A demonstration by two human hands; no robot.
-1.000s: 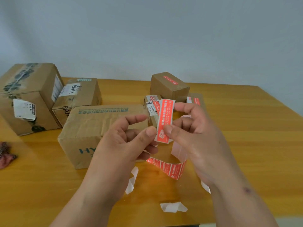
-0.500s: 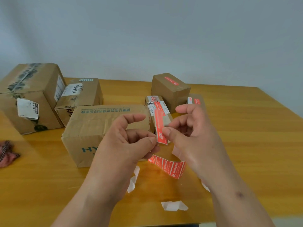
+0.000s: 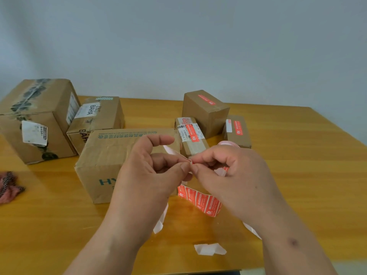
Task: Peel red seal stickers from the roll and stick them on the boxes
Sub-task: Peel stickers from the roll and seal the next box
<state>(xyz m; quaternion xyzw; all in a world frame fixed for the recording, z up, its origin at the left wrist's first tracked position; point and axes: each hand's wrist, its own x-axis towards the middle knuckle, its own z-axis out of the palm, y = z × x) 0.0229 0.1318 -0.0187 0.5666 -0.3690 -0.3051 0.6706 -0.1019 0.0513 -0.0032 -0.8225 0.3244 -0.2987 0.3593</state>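
My left hand and my right hand meet fingertip to fingertip over the table, both pinching one sticker strip seen edge-on, its pale back showing. A strip of red seal stickers hangs below my hands. The pink roll peeks out behind my right hand. A long brown box lies just behind my left hand, with no red seal on its visible faces. Three small boxes farther back carry red seals: a slim one, a cube and a flat one.
Two larger cardboard boxes stand at the back left of the wooden table. White backing scraps lie near the front edge. A reddish cloth sits at the far left.
The red sticker held upright and facing me has turned edge-on and tipped to the left. My right fingers have curled down to meet my left fingertips, and both hands have dropped slightly.
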